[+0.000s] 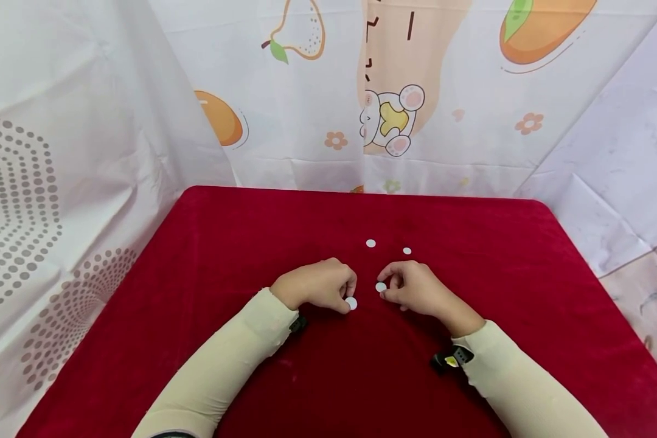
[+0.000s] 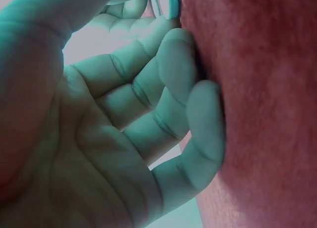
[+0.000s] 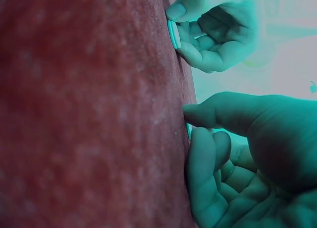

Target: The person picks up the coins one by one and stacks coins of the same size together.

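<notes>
My left hand [image 1: 322,285] rests low on the red cloth, thumb and forefinger pinching a small white disc [image 1: 351,303] at its edges. The right wrist view shows this disc [image 3: 174,35] as thin, flat on the cloth, between the fingertips. To the right, my right hand [image 1: 417,289] pinches a second white disc [image 1: 381,286] between thumb and forefinger; in the right wrist view those fingers mostly hide it. A short gap of cloth separates the hands. In the left wrist view the other fingers of the left hand [image 2: 133,119] curl with their tips against the cloth.
Two more white discs, one at the back [image 1: 370,243] and a smaller-looking one [image 1: 407,250] beyond the right hand, lie on the cloth. The red cloth [image 1: 241,231] covers the table. White patterned curtains [image 1: 306,109] hang behind and at both sides.
</notes>
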Action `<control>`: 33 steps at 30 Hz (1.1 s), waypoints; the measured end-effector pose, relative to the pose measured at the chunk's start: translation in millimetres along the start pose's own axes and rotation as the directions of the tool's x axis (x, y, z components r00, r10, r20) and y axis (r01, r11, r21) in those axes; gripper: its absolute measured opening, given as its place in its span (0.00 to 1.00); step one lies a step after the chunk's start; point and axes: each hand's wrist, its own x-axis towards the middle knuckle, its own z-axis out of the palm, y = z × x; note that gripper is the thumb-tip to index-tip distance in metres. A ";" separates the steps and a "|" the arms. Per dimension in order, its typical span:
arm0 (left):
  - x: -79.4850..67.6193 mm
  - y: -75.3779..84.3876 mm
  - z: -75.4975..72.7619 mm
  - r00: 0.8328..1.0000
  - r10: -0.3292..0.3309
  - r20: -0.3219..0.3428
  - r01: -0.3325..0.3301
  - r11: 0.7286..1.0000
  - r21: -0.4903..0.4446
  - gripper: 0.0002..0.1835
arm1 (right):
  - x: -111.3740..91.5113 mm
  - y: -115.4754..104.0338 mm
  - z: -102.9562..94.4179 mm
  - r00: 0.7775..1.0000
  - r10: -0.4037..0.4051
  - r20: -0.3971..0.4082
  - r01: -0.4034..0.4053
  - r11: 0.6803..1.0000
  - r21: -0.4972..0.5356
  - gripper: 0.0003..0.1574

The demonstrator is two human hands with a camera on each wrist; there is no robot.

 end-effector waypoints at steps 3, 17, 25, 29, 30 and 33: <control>-0.9 -1.7 -1.1 1.000 -0.004 -0.004 0.004 1.000 0.000 0.08 | 0.4 0.6 -0.2 1.000 0.013 -0.005 -0.013 1.000 -0.005 0.12; -1.0 -9.9 -2.1 1.000 -0.023 -0.014 0.023 1.000 0.001 0.08 | 0.7 -1.2 3.4 0.999 -0.022 -0.044 0.019 0.997 -0.069 0.08; -1.1 -11.5 -1.7 1.000 -0.023 -0.012 0.023 1.000 -0.001 0.08 | -1.2 -6.0 4.4 0.993 -0.091 -0.072 0.077 0.980 -0.183 0.06; -1.5 -11.0 -2.0 0.999 -0.031 -0.007 0.031 0.999 -0.014 0.08 | -1.7 -5.8 4.3 0.992 -0.108 -0.072 0.092 0.977 -0.194 0.06; -1.6 -10.7 -2.2 0.999 -0.031 -0.006 0.031 0.999 -0.016 0.08 | -1.7 -5.7 4.1 0.992 -0.107 -0.072 0.092 0.976 -0.196 0.06; -1.8 -10.2 -2.6 0.999 -0.034 -0.006 0.034 0.999 -0.017 0.08 | -1.5 -5.9 3.4 0.992 -0.109 -0.072 0.093 0.976 -0.196 0.05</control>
